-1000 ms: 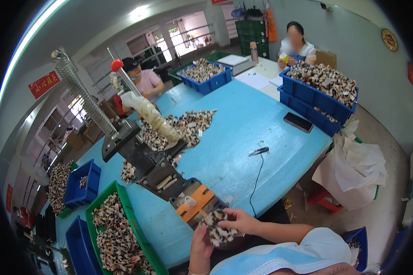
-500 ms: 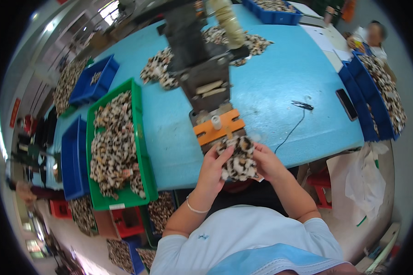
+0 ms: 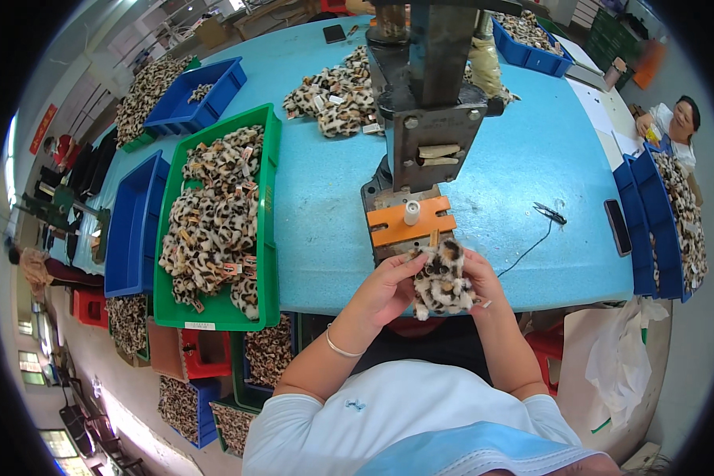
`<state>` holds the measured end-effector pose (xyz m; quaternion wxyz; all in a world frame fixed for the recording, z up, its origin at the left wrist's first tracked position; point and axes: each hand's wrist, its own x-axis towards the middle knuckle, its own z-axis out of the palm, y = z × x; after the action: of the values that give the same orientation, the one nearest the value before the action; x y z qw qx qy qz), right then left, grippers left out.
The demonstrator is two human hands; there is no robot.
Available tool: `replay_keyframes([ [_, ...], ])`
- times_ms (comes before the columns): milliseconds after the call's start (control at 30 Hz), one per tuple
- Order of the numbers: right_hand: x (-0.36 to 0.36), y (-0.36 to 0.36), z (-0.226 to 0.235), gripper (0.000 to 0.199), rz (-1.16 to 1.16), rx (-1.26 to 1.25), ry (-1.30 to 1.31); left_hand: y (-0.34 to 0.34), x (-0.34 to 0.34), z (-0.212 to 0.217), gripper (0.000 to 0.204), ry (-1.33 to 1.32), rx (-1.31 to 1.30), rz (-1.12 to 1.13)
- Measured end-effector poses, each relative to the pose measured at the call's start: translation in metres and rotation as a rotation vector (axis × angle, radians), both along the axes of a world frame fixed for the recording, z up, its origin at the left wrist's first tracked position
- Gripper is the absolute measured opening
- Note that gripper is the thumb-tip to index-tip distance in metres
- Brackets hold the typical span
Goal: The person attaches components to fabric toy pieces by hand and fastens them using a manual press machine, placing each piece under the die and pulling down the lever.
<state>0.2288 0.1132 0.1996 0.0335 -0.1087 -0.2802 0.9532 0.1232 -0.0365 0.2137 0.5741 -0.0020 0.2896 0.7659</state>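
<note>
A green bin [image 3: 269,214] holds a heap of spotted plush [image 3: 210,218]; a blue bin [image 3: 232,82] beyond holds a small clump. The white label [image 3: 201,325] on the green bin is too small to read. The left hand [image 3: 390,287] and right hand [image 3: 484,279] are clamped on one plush piece [image 3: 441,282], close to the orange plate [image 3: 408,226] of a metal press [image 3: 435,131], which partly hides a pile [image 3: 333,97] on the table [image 3: 325,214].

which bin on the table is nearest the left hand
The large green bin, full of spotted plush pieces; the table's other bins sit farther from the left hand.
</note>
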Motion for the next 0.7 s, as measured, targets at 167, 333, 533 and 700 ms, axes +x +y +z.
replay_keyframes([
  [167,-0.012,0.013,0.001,0.029,0.252,-0.207,0.152,-0.006,-0.009,-0.007,0.030,-0.055,0.079,-0.041],
  [333,-0.030,0.020,0.001,0.022,0.288,0.203,-0.102,-0.005,-0.028,-0.014,0.033,0.079,0.071,-0.114],
  [533,-0.075,0.019,0.004,0.010,-0.205,1.104,-0.179,0.025,-0.060,-0.012,0.018,0.399,-0.068,0.141],
  [700,-0.088,0.024,0.000,0.011,-0.345,1.384,-0.201,0.030,-0.079,-0.013,0.016,0.443,-0.179,0.105],
])
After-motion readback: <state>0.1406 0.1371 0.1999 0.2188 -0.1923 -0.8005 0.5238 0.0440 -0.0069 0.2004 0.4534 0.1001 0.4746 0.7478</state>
